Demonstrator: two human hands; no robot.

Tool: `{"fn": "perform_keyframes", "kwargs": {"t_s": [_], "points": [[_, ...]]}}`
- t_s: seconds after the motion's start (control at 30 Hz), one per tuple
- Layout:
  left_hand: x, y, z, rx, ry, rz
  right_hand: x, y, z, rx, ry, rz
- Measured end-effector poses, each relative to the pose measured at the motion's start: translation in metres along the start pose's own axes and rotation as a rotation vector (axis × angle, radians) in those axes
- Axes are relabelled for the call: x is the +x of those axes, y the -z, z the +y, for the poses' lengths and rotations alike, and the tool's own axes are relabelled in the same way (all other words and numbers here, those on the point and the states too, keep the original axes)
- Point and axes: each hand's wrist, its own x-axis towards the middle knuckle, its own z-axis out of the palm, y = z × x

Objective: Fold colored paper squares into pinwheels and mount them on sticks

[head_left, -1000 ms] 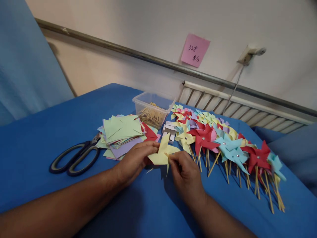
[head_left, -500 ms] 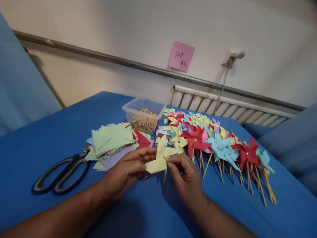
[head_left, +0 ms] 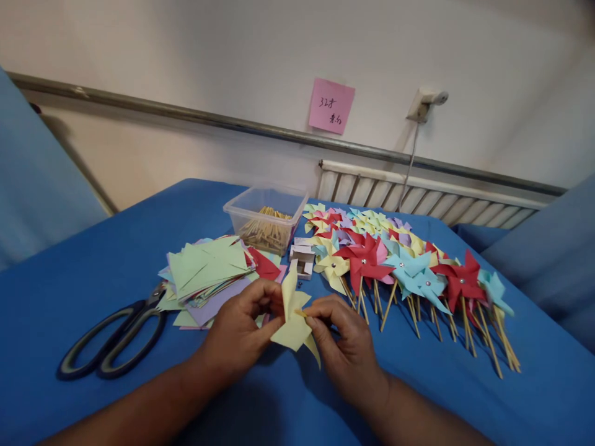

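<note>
Both my hands hold a yellow paper pinwheel point(head_left: 292, 316) just above the blue table cover point(head_left: 93, 248). My left hand point(head_left: 242, 331) pinches its left side with fingers curled. My right hand point(head_left: 341, 344) grips a thin wooden stick point(head_left: 301, 313) at the pinwheel's centre. The pinwheel's blades stand turned nearly edge-on to me. A stack of cut coloured paper squares point(head_left: 209, 269) lies just beyond my left hand.
Black-handled scissors point(head_left: 109, 337) lie at the left. A clear plastic box of wooden sticks point(head_left: 266, 223) stands behind the paper. Several finished pinwheels on sticks point(head_left: 404, 266) fan across the right. A small white box point(head_left: 302, 257) sits mid-table. A pink note point(head_left: 331, 105) hangs on the wall.
The yellow pinwheel has been turned from lying flat to nearly upright between my hands. Both hands drew slightly toward me; the view shifted a little.
</note>
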Motion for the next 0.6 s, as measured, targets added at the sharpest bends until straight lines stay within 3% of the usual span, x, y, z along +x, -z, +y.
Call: {"fn": "perform_keyframes", "kwargs": {"t_s": [0.1, 0.3, 0.53, 0.6], "points": [[-0.002, 0.003, -0.003, 0.171, -0.063, 0.037, -0.001, 0.001, -0.002, 0.014, 0.007, -0.018], [0.0, 0.005, -0.005, 0.134, -0.158, 0.072, -0.001, 0.003, -0.005, 0.025, 0.025, -0.037], [-0.009, 0.005, -0.001, 0.386, -0.557, 0.158, -0.002, 0.004, -0.007, -0.038, 0.11, -0.059], [-0.012, 0.006, 0.002, 0.459, -0.603, 0.153, -0.003, 0.005, -0.007, -0.054, 0.137, -0.068]]}}
